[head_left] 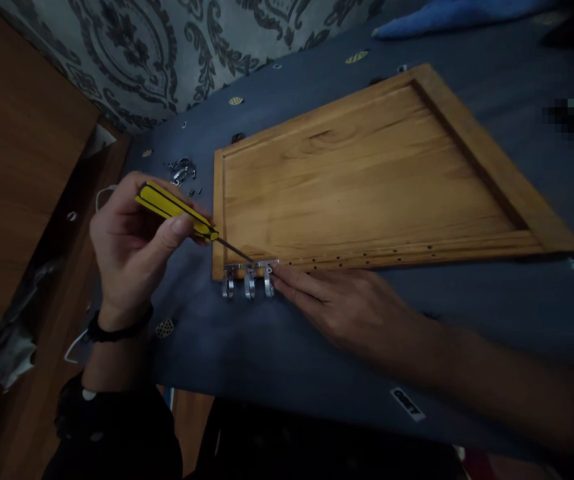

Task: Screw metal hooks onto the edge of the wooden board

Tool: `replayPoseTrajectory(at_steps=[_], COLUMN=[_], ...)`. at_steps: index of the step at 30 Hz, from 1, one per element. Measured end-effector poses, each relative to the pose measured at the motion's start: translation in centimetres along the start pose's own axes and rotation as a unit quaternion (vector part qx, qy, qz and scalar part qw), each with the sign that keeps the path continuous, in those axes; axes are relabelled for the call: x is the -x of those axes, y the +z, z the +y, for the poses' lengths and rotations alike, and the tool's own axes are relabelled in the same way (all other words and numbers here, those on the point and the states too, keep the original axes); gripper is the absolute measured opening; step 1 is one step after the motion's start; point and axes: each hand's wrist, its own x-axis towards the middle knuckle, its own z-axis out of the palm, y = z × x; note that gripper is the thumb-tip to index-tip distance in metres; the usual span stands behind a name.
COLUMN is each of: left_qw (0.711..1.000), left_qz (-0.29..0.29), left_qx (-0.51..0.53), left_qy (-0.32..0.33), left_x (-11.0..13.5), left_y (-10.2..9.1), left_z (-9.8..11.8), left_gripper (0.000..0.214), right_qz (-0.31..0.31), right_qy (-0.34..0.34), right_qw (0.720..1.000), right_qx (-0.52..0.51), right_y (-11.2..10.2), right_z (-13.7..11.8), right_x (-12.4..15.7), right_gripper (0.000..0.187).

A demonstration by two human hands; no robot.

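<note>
My left hand (131,247) is wrapped round the yellow and black handle of a screwdriver (177,212). The shaft slants down to the right, its tip on a metal hook rail (251,265) near the middle hook. Three curved silver hooks hang from this rail, which lies along the near edge of a framed wooden panel (367,173), at its left corner. A screw head (269,271) shows at the right hook. Fingers together, my right hand (347,300) pinches the rail's right end against the panel edge; the fingertips are partly hidden.
Loose hooks and screws (183,170) lie on the blue patterned cloth (307,373) left of the panel. Small dark holes run along the panel's near edge. A patterned wall (131,53) stands behind, wooden furniture (21,133) at left, and a blue item (431,19) at the back.
</note>
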Motion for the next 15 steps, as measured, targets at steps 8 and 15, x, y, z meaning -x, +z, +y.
replayPoseTrajectory(at_steps=[8,15], left_qw=[0.998,0.994], left_qz=[0.002,-0.002], left_qx=[-0.04,0.108], left_qy=[-0.039,-0.01], left_x=[0.6,0.6], left_y=[1.0,1.6], left_z=[0.9,-0.2], left_gripper=[0.021,0.011], right_qz=[-0.001,0.023], right_qy=[-0.004,0.003], right_qw=[1.0,1.0], right_qx=[0.008,-0.015], right_y=[0.3,0.1], right_z=[0.1,-0.1], right_x=[0.1,0.1], right_gripper=[0.041,0.042])
